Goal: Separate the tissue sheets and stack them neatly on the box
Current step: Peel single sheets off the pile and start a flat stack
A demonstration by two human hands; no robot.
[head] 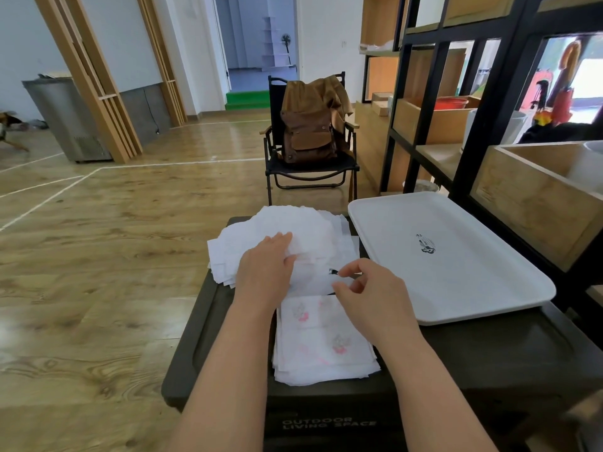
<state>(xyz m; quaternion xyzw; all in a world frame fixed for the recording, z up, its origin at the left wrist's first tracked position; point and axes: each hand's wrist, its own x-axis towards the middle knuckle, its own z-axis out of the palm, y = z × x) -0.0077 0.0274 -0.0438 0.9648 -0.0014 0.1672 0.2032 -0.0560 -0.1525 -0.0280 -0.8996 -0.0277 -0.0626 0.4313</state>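
Observation:
A dark plastic box [208, 324] marked "OUTDOOR LIVING SPACE" stands in front of me. On its far half lies a loose heap of white tissue sheets [313, 230]. A squared stack of tissue sheets with pink prints [323, 347] lies on its near half. My left hand [266, 267] rests on the loose heap, its fingers and thumb holding the edge of a sheet. My right hand [368, 288] hovers just right of it, thumb and forefinger pinching a thin sheet edge.
A white tray [456, 256] lies on the box's right side, partly over its edge. A black shelving unit [463, 132] with wooden crates stands at the right. A black folding chair [310, 171] with a brown backpack [310, 132] stands behind the box. Wooden floor spreads to the left.

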